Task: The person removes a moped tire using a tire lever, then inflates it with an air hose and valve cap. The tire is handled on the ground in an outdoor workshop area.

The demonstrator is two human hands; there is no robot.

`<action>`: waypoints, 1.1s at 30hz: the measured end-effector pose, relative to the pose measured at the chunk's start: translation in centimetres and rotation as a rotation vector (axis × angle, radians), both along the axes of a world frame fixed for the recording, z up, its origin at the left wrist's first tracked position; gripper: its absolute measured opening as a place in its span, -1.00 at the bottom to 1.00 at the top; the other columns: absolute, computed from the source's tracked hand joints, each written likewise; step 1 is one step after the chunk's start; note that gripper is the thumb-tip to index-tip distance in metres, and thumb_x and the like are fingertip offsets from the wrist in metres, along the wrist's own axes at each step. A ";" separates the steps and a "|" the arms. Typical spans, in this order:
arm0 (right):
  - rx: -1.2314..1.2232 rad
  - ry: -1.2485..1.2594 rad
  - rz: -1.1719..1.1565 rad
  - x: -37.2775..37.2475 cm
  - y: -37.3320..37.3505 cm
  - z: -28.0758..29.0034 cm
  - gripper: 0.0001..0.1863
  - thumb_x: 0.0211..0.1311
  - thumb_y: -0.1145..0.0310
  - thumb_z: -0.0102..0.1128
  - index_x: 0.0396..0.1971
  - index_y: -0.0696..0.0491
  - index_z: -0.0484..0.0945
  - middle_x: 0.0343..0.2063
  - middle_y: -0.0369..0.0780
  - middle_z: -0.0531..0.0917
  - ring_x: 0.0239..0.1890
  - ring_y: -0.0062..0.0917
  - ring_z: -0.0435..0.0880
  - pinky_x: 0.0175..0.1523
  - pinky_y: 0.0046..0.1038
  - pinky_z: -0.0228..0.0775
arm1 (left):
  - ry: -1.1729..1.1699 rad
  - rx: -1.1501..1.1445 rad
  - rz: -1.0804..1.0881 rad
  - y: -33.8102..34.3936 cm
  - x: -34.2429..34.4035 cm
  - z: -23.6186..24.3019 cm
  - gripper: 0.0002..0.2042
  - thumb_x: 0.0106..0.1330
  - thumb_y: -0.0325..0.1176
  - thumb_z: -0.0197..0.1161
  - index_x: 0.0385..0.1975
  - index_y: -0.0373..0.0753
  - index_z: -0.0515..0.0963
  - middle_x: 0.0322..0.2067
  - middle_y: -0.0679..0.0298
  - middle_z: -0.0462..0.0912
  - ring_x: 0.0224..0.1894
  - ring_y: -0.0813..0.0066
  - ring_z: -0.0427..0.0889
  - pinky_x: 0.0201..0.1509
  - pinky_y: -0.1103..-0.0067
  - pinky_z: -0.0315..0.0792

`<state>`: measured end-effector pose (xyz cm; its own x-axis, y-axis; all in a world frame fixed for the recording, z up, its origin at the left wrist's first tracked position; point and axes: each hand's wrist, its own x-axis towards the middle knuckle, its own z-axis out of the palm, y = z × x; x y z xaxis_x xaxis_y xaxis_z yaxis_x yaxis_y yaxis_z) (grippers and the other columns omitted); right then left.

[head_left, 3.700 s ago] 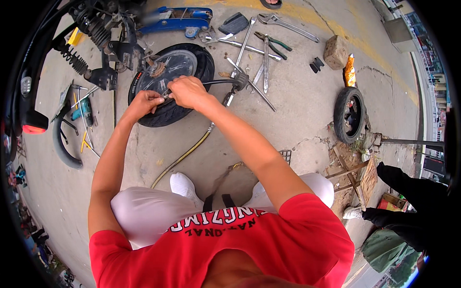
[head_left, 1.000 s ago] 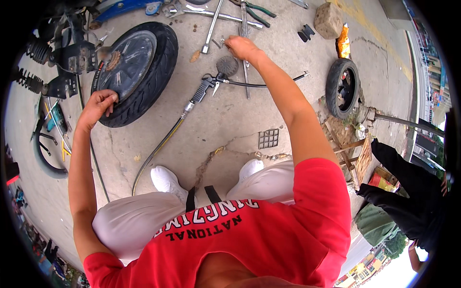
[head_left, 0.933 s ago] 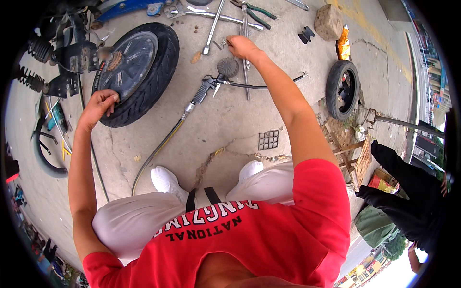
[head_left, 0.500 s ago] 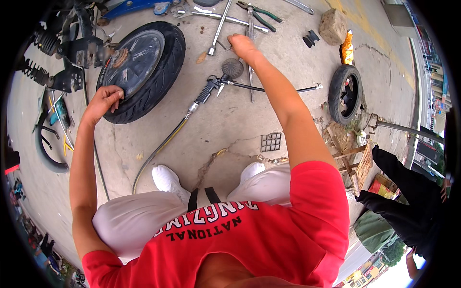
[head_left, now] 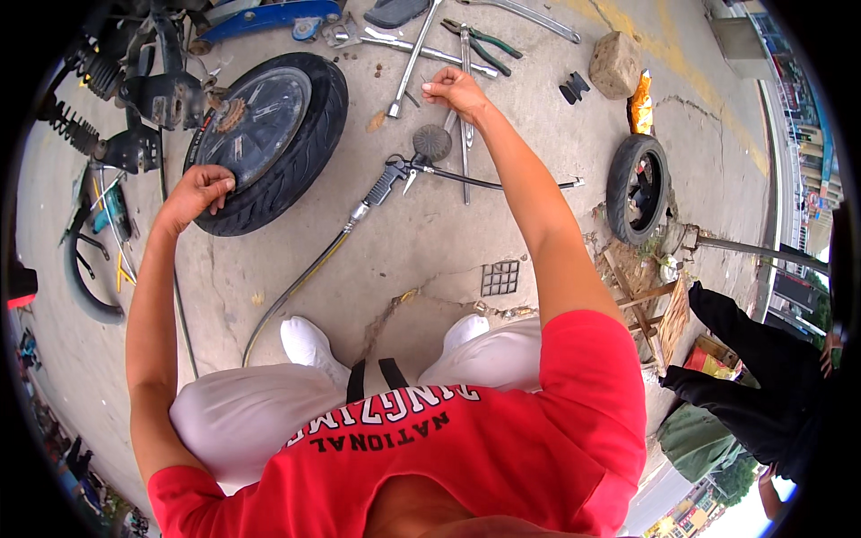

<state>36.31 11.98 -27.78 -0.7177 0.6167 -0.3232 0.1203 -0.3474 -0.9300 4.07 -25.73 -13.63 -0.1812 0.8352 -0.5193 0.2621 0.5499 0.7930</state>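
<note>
My left hand (head_left: 204, 193) is closed at the near edge of a black motorcycle wheel (head_left: 269, 121), thumb and fingers pinched together beside the rim. What it pinches there is hidden. My right hand (head_left: 456, 93) is held out over the tools, its thumb and fingertips closed in a pinch. Something thin may be between them, too small to name. Under and beside that hand are a long socket wrench (head_left: 414, 61) and a flat metal bar (head_left: 465, 170). A tire inflator gun (head_left: 386, 182) with a round gauge (head_left: 432, 142) lies just nearer to me, its hose running toward my feet.
Pliers (head_left: 491, 40) with green handles, a spanner (head_left: 538, 20) and a stone block (head_left: 615, 65) lie farther off. A smaller wheel (head_left: 638, 190) leans at the right, near a floor grate (head_left: 500, 278). Shock absorbers (head_left: 76, 130) stand at the left. A person's black-clad leg (head_left: 753, 359) is at right.
The view has shifted slightly, so the ground things appear lower. My right hand has turned a little, its fingertips now in a raised pinch. My left hand stays at the wheel's edge.
</note>
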 end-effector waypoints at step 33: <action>-0.384 0.241 0.351 -5.0 -13.3 14.4 -0.70 0.25 0.37 0.24 -0.10 0.22 0.57 -0.41 -0.29 0.57 -0.58 -0.77 0.27 -0.56 -0.73 0.05 | -0.016 0.047 0.054 0.0 0.0 0.5 -0.79 0.28 -0.33 0.18 -0.43 -0.40 0.58 -0.63 0.31 0.53 -0.64 0.59 0.48 -0.59 0.67 0.36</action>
